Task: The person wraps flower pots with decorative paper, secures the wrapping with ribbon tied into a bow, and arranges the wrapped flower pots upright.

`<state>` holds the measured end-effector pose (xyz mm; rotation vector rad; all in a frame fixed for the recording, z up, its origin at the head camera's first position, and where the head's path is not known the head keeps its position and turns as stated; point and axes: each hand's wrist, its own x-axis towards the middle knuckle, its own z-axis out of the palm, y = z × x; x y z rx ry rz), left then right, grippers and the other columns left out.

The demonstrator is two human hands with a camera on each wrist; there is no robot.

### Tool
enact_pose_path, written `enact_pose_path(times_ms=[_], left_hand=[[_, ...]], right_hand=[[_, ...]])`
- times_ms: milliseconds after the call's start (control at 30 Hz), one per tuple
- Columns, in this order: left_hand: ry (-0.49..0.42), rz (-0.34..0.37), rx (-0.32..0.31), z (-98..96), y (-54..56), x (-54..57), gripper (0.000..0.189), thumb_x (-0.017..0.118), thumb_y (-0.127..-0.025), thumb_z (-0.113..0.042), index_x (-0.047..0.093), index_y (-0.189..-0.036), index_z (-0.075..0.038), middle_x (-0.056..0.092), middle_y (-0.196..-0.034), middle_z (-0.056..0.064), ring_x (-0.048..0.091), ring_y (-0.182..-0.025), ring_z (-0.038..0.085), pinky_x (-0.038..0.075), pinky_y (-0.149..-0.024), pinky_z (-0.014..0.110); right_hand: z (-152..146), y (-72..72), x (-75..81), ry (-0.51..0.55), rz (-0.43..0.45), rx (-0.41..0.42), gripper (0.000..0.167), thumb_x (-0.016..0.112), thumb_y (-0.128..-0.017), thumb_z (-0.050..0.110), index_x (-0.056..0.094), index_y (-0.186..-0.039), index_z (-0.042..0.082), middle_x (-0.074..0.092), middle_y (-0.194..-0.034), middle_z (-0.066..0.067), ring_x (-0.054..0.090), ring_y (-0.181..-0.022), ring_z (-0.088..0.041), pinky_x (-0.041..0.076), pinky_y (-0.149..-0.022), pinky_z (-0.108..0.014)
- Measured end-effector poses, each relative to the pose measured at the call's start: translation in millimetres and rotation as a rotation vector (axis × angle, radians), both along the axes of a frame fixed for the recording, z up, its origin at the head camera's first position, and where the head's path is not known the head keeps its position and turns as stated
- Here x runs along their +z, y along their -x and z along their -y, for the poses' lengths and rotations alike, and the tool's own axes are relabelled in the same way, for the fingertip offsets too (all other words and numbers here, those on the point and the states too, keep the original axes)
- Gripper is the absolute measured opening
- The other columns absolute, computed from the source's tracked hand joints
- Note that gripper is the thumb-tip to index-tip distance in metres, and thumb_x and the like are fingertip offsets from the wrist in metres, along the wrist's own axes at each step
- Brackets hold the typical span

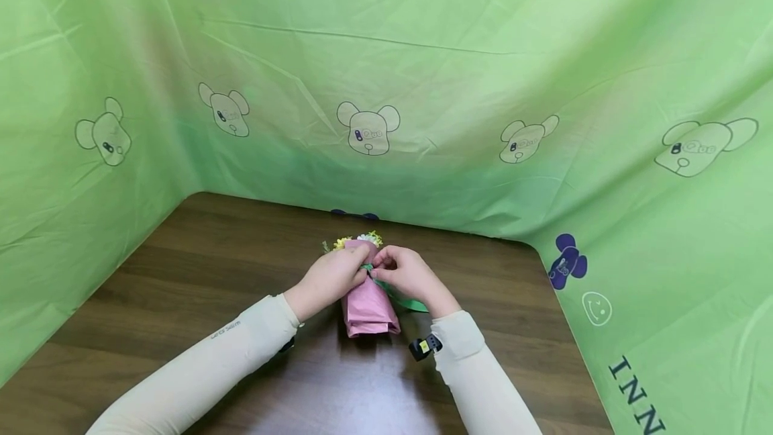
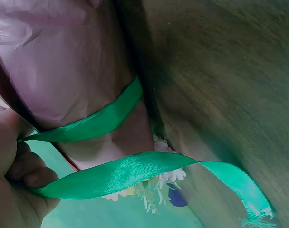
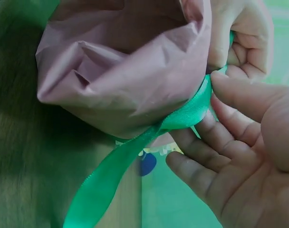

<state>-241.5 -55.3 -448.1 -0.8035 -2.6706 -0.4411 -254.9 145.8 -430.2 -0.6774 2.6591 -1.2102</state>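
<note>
A small bouquet in pink wrapping paper (image 1: 370, 307) lies on the table, its yellow and white flowers (image 1: 373, 238) pointing away from me. Green ribbon (image 2: 104, 123) runs round the paper, and a loose, frayed end trails off to the side. My left hand (image 1: 331, 278) lies over the bouquet's left side; in the left wrist view its curled fingers (image 2: 37, 176) hold the ribbon. From the right, my right hand (image 1: 412, 275) pinches the ribbon between thumb and fingers, close to the left hand. In the right wrist view, its other fingers (image 3: 194, 175) are spread below the ribbon.
The bouquet lies on a dark wooden table (image 1: 199, 274). Green cloth (image 1: 423, 72) printed with bear heads rises behind the table and on both sides. A dark strapped device (image 1: 425, 347) sits at the right wrist.
</note>
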Motion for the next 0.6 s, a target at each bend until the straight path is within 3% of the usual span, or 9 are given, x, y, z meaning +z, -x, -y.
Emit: enact_pose_path(times_ms=[100,200,500,600], left_hand=[[-0.012,-0.001,-0.01,1.3,0.0,-0.1,0.022,0.073,-0.091,-0.013,0.053,-0.1,-0.016,0.056,-0.073,-0.004,0.057,-0.064,0.015,0.05,-0.056,0.034],[-0.032,0.014,-0.033,4.2,2.2,-2.0,0.021,0.073,-0.092,-0.015,0.053,-0.098,-0.016,0.055,-0.072,-0.005,0.054,-0.064,0.013,0.048,-0.057,0.031],[-0.167,0.229,-0.122,15.9,11.7,-0.4,0.023,0.077,-0.091,-0.021,0.055,-0.096,-0.022,0.06,-0.094,-0.008,0.058,-0.088,0.008,0.051,-0.08,0.029],[-0.184,0.28,-0.142,18.0,11.0,1.1,0.019,0.074,-0.091,-0.019,0.056,-0.096,-0.021,0.06,-0.092,-0.008,0.057,-0.086,0.011,0.051,-0.078,0.03]], right_hand=[[1.2,1.0,-2.8,0.004,-0.002,0.003,0.014,0.075,-0.092,0.016,0.074,-0.106,0.015,0.069,-0.09,0.003,0.062,-0.085,-0.011,0.052,-0.08,-0.032],[1.5,2.2,-4.6,0.017,-0.004,0.007,0.007,0.076,-0.092,0.016,0.074,-0.099,0.015,0.069,-0.089,0.004,0.06,-0.084,-0.011,0.051,-0.079,-0.031],[-4.0,1.4,1.0,0.121,0.091,0.026,0.006,0.077,-0.09,0.014,0.071,-0.089,0.012,0.067,-0.085,0.002,0.059,-0.081,-0.013,0.049,-0.074,-0.028],[-4.8,1.5,0.8,0.149,0.098,0.02,0.005,0.075,-0.09,0.013,0.07,-0.089,0.012,0.067,-0.084,0.001,0.059,-0.08,-0.014,0.049,-0.073,-0.029]])
